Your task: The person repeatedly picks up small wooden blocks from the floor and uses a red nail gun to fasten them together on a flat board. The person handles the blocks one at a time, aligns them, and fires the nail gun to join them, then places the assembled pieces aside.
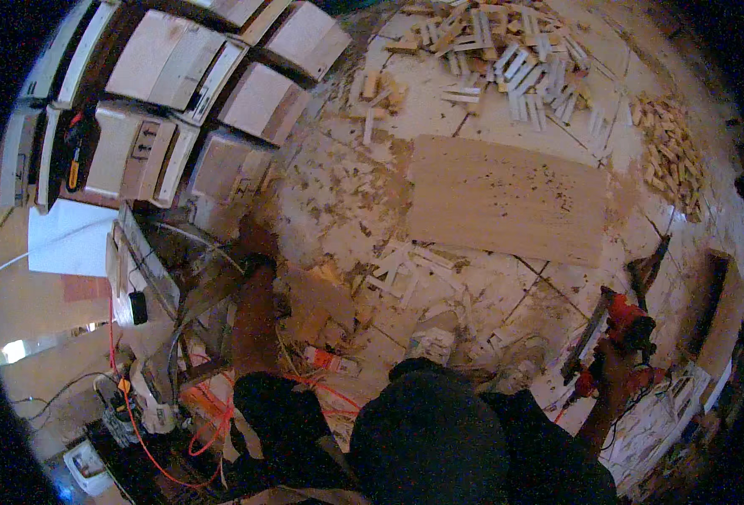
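My right hand (614,364) is wrapped round the handle of a red and black nail gun (628,318), low at the right side. The tool has a long dark bar along its left side. On the left, my left arm reaches forward, and my left hand (258,240) is beside a dark metal stand (199,278). That hand is in shadow and its fingers do not show clearly. Below it, pieces of brown cardboard (317,295) lie on the floor.
Pale boxes (166,59) stand stacked at the upper left, with an orange-handled screwdriver (74,172) among them. A wooden board (506,198) lies ahead on the floor. Beyond it are piles of wood offcuts (515,67) and small blocks (670,156). An orange hose (220,438) loops at the lower left.
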The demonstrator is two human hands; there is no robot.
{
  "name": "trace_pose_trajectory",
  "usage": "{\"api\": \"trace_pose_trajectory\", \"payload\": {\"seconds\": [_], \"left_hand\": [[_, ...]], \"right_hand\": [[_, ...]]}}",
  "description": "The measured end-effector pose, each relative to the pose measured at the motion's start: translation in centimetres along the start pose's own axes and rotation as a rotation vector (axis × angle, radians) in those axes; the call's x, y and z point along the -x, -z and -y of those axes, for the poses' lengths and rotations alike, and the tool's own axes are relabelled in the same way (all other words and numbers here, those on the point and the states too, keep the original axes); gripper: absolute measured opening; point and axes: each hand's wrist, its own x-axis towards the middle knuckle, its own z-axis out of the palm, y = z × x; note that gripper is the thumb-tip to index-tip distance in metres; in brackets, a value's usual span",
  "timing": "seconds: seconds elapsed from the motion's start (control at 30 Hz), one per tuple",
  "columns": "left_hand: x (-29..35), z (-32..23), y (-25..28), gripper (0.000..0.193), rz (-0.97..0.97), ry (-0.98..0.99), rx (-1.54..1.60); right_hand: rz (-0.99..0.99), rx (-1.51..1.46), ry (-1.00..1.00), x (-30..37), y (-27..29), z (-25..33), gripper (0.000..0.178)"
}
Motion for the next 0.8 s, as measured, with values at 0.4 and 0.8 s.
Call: {"api": "trace_pose_trajectory", "payload": {"seconds": [0.4,0.8], "left_hand": [[7.0,-15.2,-0.3,0.040,0.029,-0.378,0.713],[23.3,-52.0,-7.0,0.049,0.197,-0.954,0.413]], "right_hand": [[0.045,-0.072,-0.002,0.0,-0.5,0.7,0.029],[-0.014,0.040,0.392,-1.3,-1.3,-1.7,0.032]]}}
